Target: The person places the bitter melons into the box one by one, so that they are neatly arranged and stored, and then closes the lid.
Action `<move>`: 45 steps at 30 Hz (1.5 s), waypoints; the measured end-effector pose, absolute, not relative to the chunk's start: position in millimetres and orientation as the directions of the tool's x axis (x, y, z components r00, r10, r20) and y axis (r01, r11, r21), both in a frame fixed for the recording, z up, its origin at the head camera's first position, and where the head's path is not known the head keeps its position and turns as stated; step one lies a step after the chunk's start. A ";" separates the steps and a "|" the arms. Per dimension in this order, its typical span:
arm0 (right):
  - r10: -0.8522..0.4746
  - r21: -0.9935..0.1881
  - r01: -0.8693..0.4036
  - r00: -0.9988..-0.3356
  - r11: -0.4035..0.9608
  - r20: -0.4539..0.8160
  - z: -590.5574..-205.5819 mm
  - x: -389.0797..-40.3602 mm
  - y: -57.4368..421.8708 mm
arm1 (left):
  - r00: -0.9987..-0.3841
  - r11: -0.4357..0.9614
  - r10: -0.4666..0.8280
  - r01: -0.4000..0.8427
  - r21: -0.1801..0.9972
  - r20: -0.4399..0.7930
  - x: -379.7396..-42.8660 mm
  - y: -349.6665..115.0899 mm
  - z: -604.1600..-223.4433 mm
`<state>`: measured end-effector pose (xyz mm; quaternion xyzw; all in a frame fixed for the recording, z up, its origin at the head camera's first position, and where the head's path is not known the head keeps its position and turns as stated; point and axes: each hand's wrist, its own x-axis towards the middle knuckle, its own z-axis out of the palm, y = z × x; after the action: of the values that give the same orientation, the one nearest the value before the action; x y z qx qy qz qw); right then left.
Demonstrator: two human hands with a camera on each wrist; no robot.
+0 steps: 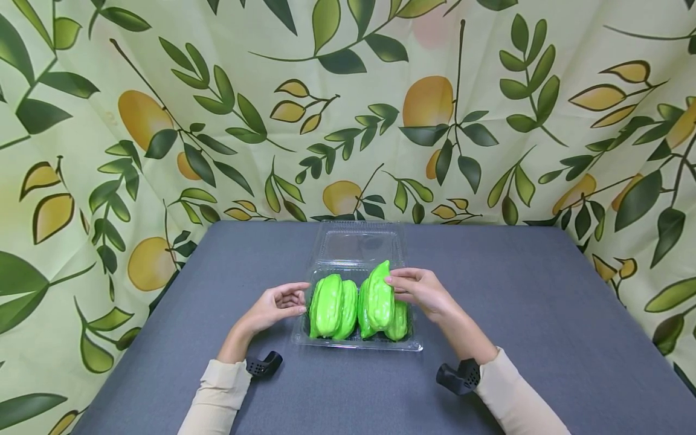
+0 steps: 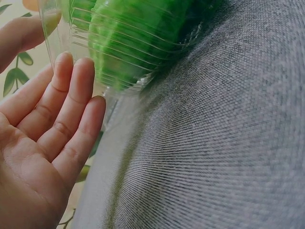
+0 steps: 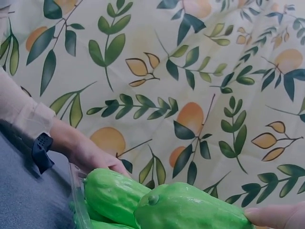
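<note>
Bright-green, bumpy bitter gourds sit side by side in a clear plastic clamshell box (image 1: 356, 344), whose lid (image 1: 359, 244) lies tipped back behind. My right hand (image 1: 424, 291) pinches the upper right side of one bitter gourd (image 1: 380, 302), its pointed end up, above the others at the box's right half. In the right wrist view a fingertip (image 3: 267, 215) presses this gourd's (image 3: 186, 210) end. My left hand (image 1: 280, 303) is at the box's left wall, fingers relaxed. In the left wrist view its fingers (image 2: 81, 83) lie close against the ribbed wall (image 2: 128, 43); contact is hard to tell.
The box stands on a grey cloth-covered table (image 1: 489, 290). A curtain (image 1: 348, 109) printed with leaves and fruit hangs behind and at both sides. Black wrist cameras sit on the left forearm (image 1: 264, 365) and the right forearm (image 1: 459, 377).
</note>
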<state>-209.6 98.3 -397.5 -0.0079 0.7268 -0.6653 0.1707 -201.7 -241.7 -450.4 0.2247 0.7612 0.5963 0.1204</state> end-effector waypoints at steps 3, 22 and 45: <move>-0.243 -0.971 0.213 -0.941 0.113 -0.235 -397.6 -210.0 93.4 | -0.872 0.189 0.483 0.196 0.962 0.083 -201.7 -241.6 -450.1; -0.178 -0.964 0.212 -0.955 0.159 -0.239 -403.6 -221.1 73.8 | -0.870 0.186 0.486 0.201 0.962 0.088 -201.8 -241.6 -450.9; -0.134 -0.941 0.168 -0.968 0.292 -0.214 -403.0 -220.9 57.8 | -0.872 0.186 0.484 0.188 0.964 0.077 -202.6 -242.5 -451.9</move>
<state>-220.9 57.8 -403.0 0.0109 0.7938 -0.5948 0.1268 -202.6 -242.5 -451.9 0.2210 0.7601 0.5984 0.1237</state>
